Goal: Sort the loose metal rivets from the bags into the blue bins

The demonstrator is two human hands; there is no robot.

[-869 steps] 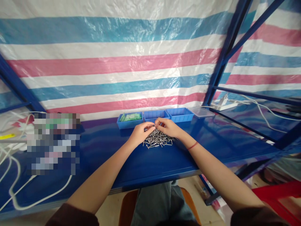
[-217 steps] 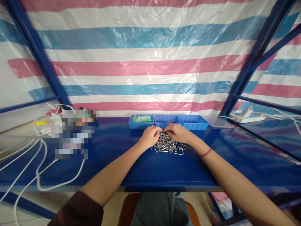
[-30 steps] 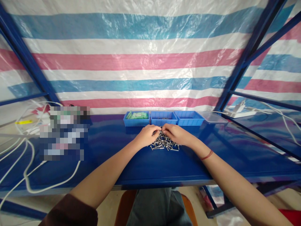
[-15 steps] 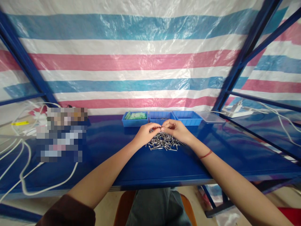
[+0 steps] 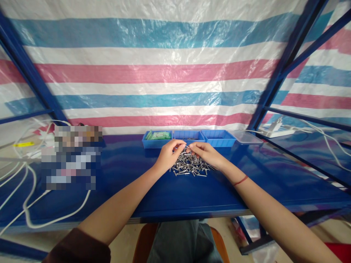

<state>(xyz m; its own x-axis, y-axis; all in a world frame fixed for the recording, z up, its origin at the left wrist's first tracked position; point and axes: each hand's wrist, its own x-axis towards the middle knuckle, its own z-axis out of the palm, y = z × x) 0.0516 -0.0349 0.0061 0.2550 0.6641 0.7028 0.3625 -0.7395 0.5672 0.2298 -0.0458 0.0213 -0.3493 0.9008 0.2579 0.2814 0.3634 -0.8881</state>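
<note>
A heap of small silver metal pins lies on the blue table. My left hand hovers at the heap's far left edge, its fingers pinched together. My right hand is just across from it, fingertips pinched too, almost touching the left ones above the heap. A thin metal pin seems to sit between the two pinches, too small to be sure. Behind the hands stand three blue bins: the left bin holds green parts, the middle bin holds some small metal pieces, the right bin looks bare.
A clear plastic tray sits right of the bins. White cables loop over the table's left side near a blurred patch. A striped tarp hangs behind, with blue frame posts at both sides and a white power strip at right.
Both hands rose from the heap during the last second and brought their pinched fingertips together above its far edge; since half a second ago they have barely shifted.
</note>
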